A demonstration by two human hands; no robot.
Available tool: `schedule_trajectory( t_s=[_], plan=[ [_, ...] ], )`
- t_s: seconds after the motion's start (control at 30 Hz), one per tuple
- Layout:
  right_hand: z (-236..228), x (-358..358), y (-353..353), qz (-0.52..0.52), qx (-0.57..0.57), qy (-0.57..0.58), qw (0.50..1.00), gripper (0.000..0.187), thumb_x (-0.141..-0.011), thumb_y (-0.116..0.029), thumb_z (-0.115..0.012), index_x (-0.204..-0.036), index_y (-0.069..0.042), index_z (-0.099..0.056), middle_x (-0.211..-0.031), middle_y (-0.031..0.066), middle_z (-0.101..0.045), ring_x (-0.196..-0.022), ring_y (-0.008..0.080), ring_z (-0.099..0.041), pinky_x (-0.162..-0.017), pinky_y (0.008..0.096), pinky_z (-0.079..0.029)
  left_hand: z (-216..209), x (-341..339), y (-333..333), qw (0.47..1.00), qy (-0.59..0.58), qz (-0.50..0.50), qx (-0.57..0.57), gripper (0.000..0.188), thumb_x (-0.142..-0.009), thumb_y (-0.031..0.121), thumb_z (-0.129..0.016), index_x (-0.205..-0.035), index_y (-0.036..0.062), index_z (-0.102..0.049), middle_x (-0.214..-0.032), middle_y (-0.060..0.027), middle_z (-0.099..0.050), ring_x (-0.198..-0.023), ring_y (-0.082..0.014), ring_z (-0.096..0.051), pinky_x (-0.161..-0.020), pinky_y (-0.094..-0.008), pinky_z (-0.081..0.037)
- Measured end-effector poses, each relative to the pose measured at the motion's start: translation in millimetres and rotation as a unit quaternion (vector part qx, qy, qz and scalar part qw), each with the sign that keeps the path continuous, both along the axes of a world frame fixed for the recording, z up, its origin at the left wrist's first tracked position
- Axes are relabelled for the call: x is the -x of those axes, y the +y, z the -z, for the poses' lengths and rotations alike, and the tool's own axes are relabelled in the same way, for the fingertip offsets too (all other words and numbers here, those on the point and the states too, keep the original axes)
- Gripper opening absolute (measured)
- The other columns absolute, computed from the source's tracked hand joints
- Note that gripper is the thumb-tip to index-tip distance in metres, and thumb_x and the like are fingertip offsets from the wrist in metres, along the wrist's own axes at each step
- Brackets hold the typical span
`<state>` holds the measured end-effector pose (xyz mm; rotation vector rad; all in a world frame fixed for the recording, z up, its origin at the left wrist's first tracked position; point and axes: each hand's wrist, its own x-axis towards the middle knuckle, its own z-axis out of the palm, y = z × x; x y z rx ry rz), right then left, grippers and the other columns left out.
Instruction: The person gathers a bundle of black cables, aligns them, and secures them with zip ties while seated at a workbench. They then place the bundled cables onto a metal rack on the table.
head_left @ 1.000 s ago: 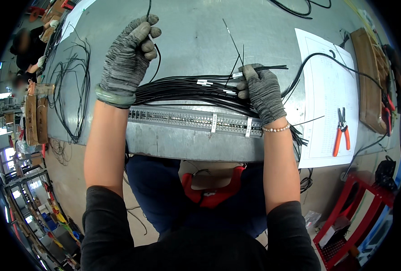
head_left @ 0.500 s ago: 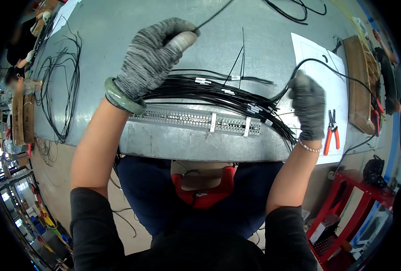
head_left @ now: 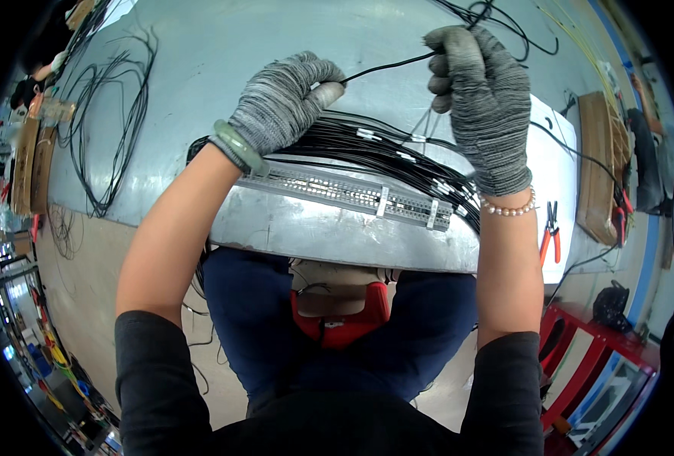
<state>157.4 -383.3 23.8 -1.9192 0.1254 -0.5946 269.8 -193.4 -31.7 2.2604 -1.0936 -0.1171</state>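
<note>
A thin black cable [head_left: 389, 68] runs between my two gloved hands above the metal table. My left hand [head_left: 290, 97], in a grey knit glove, pinches one end of it between thumb and fingers. Farther right, my right hand [head_left: 483, 99] is closed around the same cable, which continues past it to the far side. Beneath and between the hands lies a bundle of black cables [head_left: 352, 144] with white label sleeves. Along its near side rests a long grey terminal block strip [head_left: 337, 191], its left end partly hidden behind my left wrist.
Red-handled wire strippers [head_left: 551, 237] lie on a white paper sheet [head_left: 569, 197] at the right, beside a wooden box [head_left: 599, 167]. Loose black cable coils [head_left: 98, 137] lie at the left. Another person's gloved hand [head_left: 59, 61] shows at far left. A red stool [head_left: 603, 342] stands lower right.
My right hand has moved up and away from the table's near edge and now grips the cable. My left hand has come slightly lower and right, still pinching it.
</note>
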Motion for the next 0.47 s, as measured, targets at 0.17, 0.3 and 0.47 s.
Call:
schedule_trajectory(
  t_s=[0.17, 0.3, 0.47],
  plan=[
    [0.9, -20.2, 9.3, 0.017, -0.059, 0.011, 0.998, 0.038, -0.094, -0.039, -0.055, -0.099, -0.003, -0.064, -0.074, 0.0037, -0.063, -0.061, 0.0082, -0.061, -0.051, 0.0207, -0.052, 32.9, -39.8, 41.9, 0.990, 0.073, -0.072, -0.097, 0.027, -0.091, 0.028, -0.060, -0.101, 0.0042, -0.065, -0.085, -0.0104, -0.065, -0.084, -0.0218, -0.062, -0.080, -0.0348, -0.049],
    [12.2, -43.5, 17.4, 0.018, -0.127, 0.057, 0.990, 0.028, -0.093, -0.026, -0.058, -0.110, -0.004, -0.062, -0.083, 0.0076, -0.064, -0.067, 0.0111, -0.063, -0.054, 0.0216, -0.055, 35.9, -52.5, 66.9, 0.971, 0.199, -0.118, -0.065, 0.025, -0.091, 0.028, -0.060, -0.099, 0.0053, -0.065, -0.080, -0.0046, -0.062, -0.077, -0.0159, -0.057, -0.078, -0.0329, -0.049],
    [76.5, -69.3, 52.7, -0.110, 0.002, 0.225, 0.968, 0.038, -0.085, -0.014, -0.065, -0.122, -0.014, -0.057, -0.113, 0.0133, -0.062, -0.096, 0.0274, -0.064, -0.088, 0.0384, -0.053, 35.0, -66.6, 76.2, 0.887, 0.422, -0.182, 0.043, 0.023, -0.092, 0.028, -0.059, -0.099, 0.0076, -0.065, -0.082, -0.0029, -0.062, -0.076, -0.0144, -0.055, -0.078, -0.0302, -0.049]
  ],
)
